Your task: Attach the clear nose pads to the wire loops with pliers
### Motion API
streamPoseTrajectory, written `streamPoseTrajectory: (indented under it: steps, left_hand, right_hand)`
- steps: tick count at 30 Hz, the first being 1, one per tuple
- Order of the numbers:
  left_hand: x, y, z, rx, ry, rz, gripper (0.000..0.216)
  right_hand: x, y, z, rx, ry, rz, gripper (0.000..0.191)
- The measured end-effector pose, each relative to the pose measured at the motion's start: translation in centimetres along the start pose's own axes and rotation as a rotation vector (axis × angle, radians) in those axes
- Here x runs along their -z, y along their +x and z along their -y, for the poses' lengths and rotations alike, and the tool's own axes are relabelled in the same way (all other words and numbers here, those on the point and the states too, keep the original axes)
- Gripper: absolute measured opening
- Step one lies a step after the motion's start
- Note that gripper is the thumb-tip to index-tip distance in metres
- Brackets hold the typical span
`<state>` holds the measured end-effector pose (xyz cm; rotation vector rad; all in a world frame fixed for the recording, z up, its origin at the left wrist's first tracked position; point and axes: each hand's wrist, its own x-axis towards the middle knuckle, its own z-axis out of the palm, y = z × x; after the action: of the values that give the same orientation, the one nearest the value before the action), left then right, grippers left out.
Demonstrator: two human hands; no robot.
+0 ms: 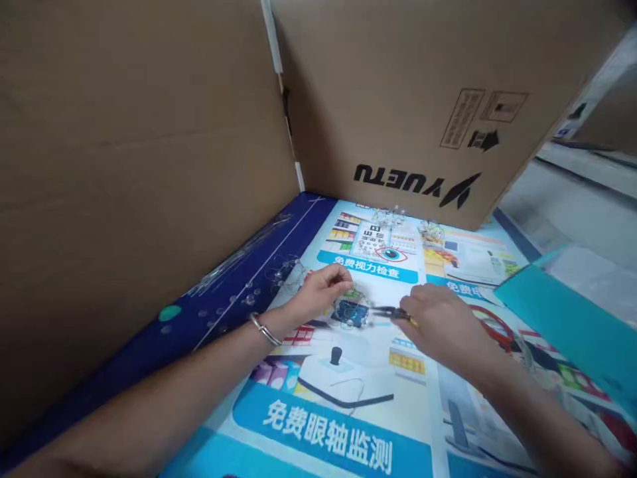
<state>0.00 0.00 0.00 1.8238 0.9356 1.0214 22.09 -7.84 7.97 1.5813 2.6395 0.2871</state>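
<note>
My left hand (326, 290), a silver bangle on its wrist, is closed in a pinch at the upper left edge of a thin wire ring (352, 325) that looks beaded. In my right hand (440, 322) is a pair of pliers (388, 311) with dark jaws and a bit of yellow handle showing. The jaw tips point left and reach the right side of the ring; whether they grip the wire I cannot tell. Similar wire loops (288, 273) lie just beyond my left hand. Fine detail on the ring is blurred.
Cardboard walls (398, 99) stand at the left and back. More wire pieces (391, 218) and a small bundle (432, 230) lie near the back wall. Loose straight wires (233, 259) and a green disc (170, 313) are at left. A turquoise box (562, 312) stands right.
</note>
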Motion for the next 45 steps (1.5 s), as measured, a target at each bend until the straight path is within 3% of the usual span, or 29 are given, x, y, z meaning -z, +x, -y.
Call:
streamPoseTrajectory:
  steps: [6,14,29,40,45]
  left_hand:
    - [-0.1,-0.1,-0.1,0.003,-0.052,0.010,0.009]
    - [0.0,-0.2,-0.1,0.017,-0.096,0.038,0.010]
    - [-0.3,-0.1,-0.4,0.075,-0.133,0.061,0.014]
    - [-0.2,-0.1,-0.6,0.053,-0.110,0.067,0.011]
    - [-0.3,-0.2,-0.4,0.035,-0.097,0.076,0.010]
  right_hand:
    - [0.7,-2.0,2.5,0.304,0.172,0.110,0.016]
    - [-1.4,-2.9,2.7,0.403,0.090,0.094,0.009]
    - [-2.0,-3.0,2.7,0.432,-0.113,-0.061,0.011]
    - [-2.0,-2.5,-3.8,0.201,-0.244,-0.083,0.008]
    - [-2.4,-2.4,-4.6,0.133,-0.195,-0.067,0.004]
